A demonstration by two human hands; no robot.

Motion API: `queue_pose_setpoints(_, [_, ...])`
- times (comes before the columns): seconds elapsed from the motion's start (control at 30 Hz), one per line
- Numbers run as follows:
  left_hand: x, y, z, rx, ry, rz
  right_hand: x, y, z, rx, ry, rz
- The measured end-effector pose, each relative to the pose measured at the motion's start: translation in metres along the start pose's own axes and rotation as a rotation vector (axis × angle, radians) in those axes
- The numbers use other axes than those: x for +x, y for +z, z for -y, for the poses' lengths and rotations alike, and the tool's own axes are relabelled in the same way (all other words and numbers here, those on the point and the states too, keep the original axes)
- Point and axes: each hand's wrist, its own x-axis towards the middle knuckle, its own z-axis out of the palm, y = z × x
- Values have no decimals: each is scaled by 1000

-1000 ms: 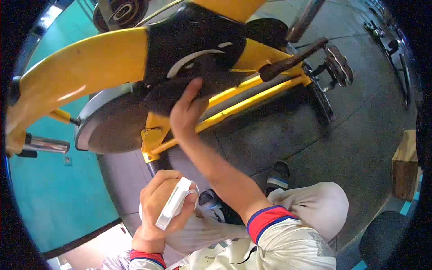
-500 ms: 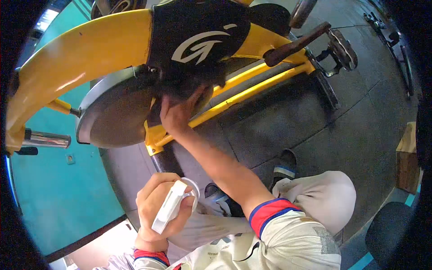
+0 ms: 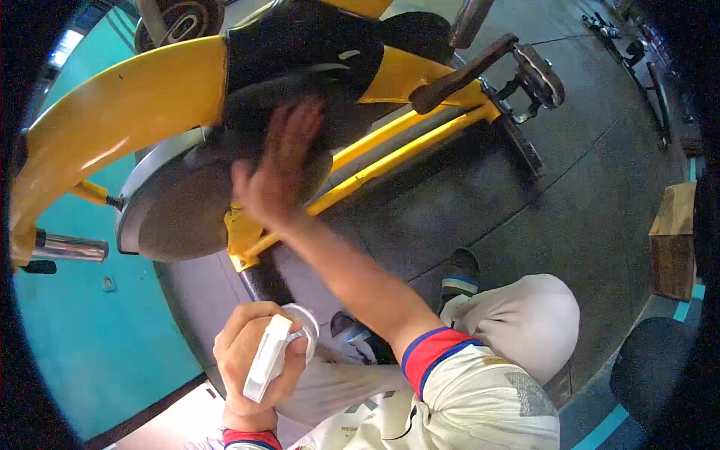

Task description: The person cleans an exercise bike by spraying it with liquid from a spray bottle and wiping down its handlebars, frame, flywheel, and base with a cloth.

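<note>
My left hand (image 3: 255, 352) is closed round a white spray bottle (image 3: 268, 358), seen from above, its trigger head pointing up and away. The bottle's round body shows only in part. My right hand (image 3: 281, 169) is smeared by motion, fingers stretched out over a dark, soft-edged cloth (image 3: 274, 97). The cloth lies against the black cover (image 3: 300, 37) of a yellow exercise bike and hides most of its pale logo. Below and left of this hand is the bike's grey flywheel (image 3: 180, 206).
The bike's yellow frame (image 3: 127, 90) arches across the upper left. A crank with a pedal (image 3: 538, 79) sticks out at the right. A wooden block (image 3: 673, 240) stands at the far right, and a teal wall (image 3: 90, 337) is on the left. My legs are folded on the dark floor.
My right hand has moved up with the cloth, now over the cover's logo, its fingers more stretched. The view has shifted slightly. My left hand still holds the bottle.
</note>
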Motion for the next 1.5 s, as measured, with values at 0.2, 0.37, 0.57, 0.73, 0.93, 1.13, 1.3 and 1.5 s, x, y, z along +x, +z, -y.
queue_pose_setpoints(0.2, [-5, -4, -4, 1, 48, -35, 70, -26, -121, 289, 291, -388])
queue_pose_setpoints(0.37, [-7, -10, -8, -12, 126, 42, 88, -34, -97, 214, 402, -405])
queue_pose_setpoints(0.57, [3, 12, -19, -49, 46, 59, 2, -21, -85, 127, 144, -236])
queue_pose_setpoints(0.73, [9, 22, -28, -49, 71, 52, -27, -61, -162, 964, 1244, -407])
queue_pose_setpoints(0.93, [17, 33, -29, -33, 136, 191, 33, -108, -272, 430, 660, -320])
queue_pose_setpoints(1.13, [56, 68, -18, -91, 328, 307, 133, -180, -278, 701, 1028, 115])
queue_pose_setpoints(1.3, [105, 138, 4, -81, 344, 233, 227, -334, -334, 147, 1010, 752])
queue_pose_setpoints(1.5, [182, 196, 48, 77, 382, -125, 210, -429, -264, 105, 1026, 315])
